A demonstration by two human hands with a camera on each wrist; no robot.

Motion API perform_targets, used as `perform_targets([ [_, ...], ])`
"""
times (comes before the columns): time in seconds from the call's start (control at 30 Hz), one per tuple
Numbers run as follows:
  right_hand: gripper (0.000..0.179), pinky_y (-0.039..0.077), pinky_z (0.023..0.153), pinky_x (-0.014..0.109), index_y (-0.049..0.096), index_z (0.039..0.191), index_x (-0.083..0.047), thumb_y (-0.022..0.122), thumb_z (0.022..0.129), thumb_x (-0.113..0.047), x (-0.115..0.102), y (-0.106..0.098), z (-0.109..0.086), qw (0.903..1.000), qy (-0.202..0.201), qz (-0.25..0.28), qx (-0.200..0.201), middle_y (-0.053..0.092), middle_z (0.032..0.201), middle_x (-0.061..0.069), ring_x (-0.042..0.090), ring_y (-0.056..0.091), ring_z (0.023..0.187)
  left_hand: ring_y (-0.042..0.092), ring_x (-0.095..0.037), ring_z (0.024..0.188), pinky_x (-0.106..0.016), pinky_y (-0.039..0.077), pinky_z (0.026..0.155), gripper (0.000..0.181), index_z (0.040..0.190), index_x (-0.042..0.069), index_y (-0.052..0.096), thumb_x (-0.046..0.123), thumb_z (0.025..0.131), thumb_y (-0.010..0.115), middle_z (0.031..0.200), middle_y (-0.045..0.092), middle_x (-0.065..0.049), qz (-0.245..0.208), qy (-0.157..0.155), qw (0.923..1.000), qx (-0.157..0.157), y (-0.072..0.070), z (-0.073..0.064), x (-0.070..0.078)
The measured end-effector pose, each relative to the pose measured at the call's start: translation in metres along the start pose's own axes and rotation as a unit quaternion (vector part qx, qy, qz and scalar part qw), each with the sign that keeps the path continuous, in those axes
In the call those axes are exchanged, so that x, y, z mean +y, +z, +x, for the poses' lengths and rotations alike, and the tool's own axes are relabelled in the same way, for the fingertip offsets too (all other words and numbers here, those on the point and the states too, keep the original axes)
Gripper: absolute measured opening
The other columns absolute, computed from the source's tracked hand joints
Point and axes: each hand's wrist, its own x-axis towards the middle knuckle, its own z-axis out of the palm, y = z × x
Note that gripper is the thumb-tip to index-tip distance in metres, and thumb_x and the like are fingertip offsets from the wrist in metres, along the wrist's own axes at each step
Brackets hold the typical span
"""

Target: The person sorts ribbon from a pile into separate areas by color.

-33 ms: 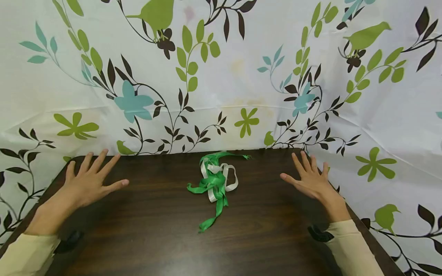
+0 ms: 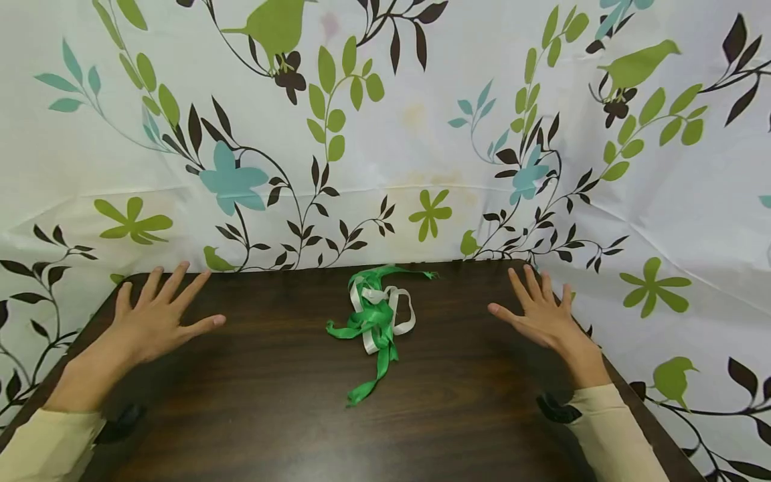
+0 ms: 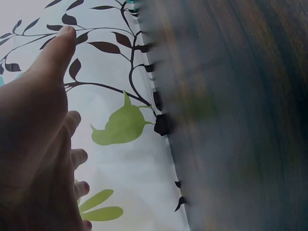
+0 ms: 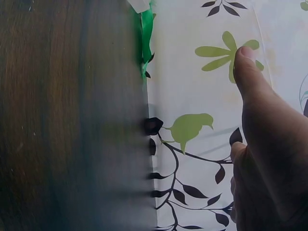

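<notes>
A loose tangle of green ribbon (image 2: 378, 314) and white ribbon (image 2: 405, 323) lies on the dark wooden table, toward its far edge. One green tail trails to the front, another to the back right. Left of the tangle, my left hand (image 2: 153, 318) is held out over the table, fingers spread and thumb pointing inward. My right hand (image 2: 545, 314) mirrors it on the other side, also spread. Both hands are apart from the ribbons and hold nothing. In the right wrist view, part of the green ribbon (image 4: 147, 36) shows at the table's edge.
The brown table (image 2: 289, 415) ends at the back against a white curtain (image 2: 385, 161) printed with leaves, flowers and birds. This cloth also runs along the left and right sides. A dark wrist strap (image 2: 559, 408) sits by the right sleeve.
</notes>
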Motion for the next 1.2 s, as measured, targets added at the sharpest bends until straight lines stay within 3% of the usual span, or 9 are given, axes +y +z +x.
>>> perform_targets([
  [0.33,0.095,-0.023,0.102,0.070,-0.003,0.165,-0.024,0.041,0.097,-0.074,-0.010,0.004,-0.004,0.9995,-0.019,0.024,0.006,-0.009,0.167,0.019,0.052,-0.011,0.147,0.003,-0.059,0.144,-0.079,-0.009,0.101,0.105,0.165,0.022,0.005,0.078,0.090,0.052,0.165,0.003,-0.028,-0.013,0.004,0.9998,-0.011,-0.004,-0.005,0.009],
  [0.43,0.093,-0.012,0.107,0.072,0.006,0.165,-0.021,0.047,0.098,-0.069,-0.018,0.003,-0.002,0.9972,-0.038,0.059,0.027,0.005,0.167,0.022,0.051,0.002,0.149,0.007,-0.058,0.143,-0.079,-0.005,0.102,0.102,0.165,0.019,0.013,0.077,0.090,0.052,0.163,0.011,-0.030,-0.019,0.013,0.9996,-0.015,-0.004,-0.003,0.016],
  [0.57,0.086,0.014,0.110,0.071,0.024,0.163,-0.015,0.055,0.098,-0.063,-0.037,0.000,0.003,0.9894,-0.079,0.107,0.059,0.027,0.162,0.022,0.048,0.023,0.146,0.013,-0.055,0.143,-0.078,0.002,0.103,0.095,0.161,0.015,0.026,0.073,0.092,0.054,0.159,0.021,-0.030,-0.039,0.041,0.9983,-0.016,-0.004,-0.001,0.026],
  [0.67,0.081,0.025,0.107,0.068,0.035,0.159,-0.014,0.059,0.098,-0.060,-0.058,0.000,0.011,0.9821,-0.108,0.137,0.070,0.034,0.159,0.018,0.044,0.029,0.145,0.015,-0.054,0.143,-0.077,0.007,0.103,0.089,0.160,0.015,0.031,0.069,0.094,0.055,0.159,0.023,-0.029,-0.056,0.062,0.9962,-0.024,0.000,-0.001,0.033],
  [0.83,0.081,0.027,0.107,0.067,0.039,0.158,-0.019,0.063,0.094,-0.063,-0.095,0.005,0.026,0.9721,-0.157,0.161,0.067,0.034,0.160,0.012,0.039,0.029,0.146,0.019,-0.053,0.143,-0.076,0.010,0.104,0.086,0.159,0.014,0.034,0.068,0.095,0.055,0.160,0.025,-0.026,-0.077,0.093,0.9919,-0.040,0.011,0.001,0.044],
  [1.0,0.091,0.020,0.113,0.063,0.034,0.160,-0.025,0.065,0.088,-0.070,-0.131,0.018,0.057,0.9597,-0.245,0.126,0.055,0.027,0.164,0.008,0.036,0.024,0.149,0.025,-0.054,0.141,-0.078,0.013,0.101,0.085,0.158,0.014,0.036,0.067,0.095,0.058,0.159,0.028,-0.027,-0.111,0.119,0.9852,-0.054,0.021,0.000,0.054],
  [1.2,0.102,0.006,0.115,0.065,0.023,0.164,-0.025,0.059,0.085,-0.079,-0.161,0.031,0.088,0.9489,-0.300,0.095,-0.028,0.011,0.168,0.011,0.038,0.006,0.153,0.027,-0.052,0.142,-0.080,0.014,0.100,0.087,0.159,0.017,0.035,0.069,0.093,0.059,0.160,0.028,-0.025,-0.152,0.140,0.9743,-0.088,0.030,-0.001,0.064],
])
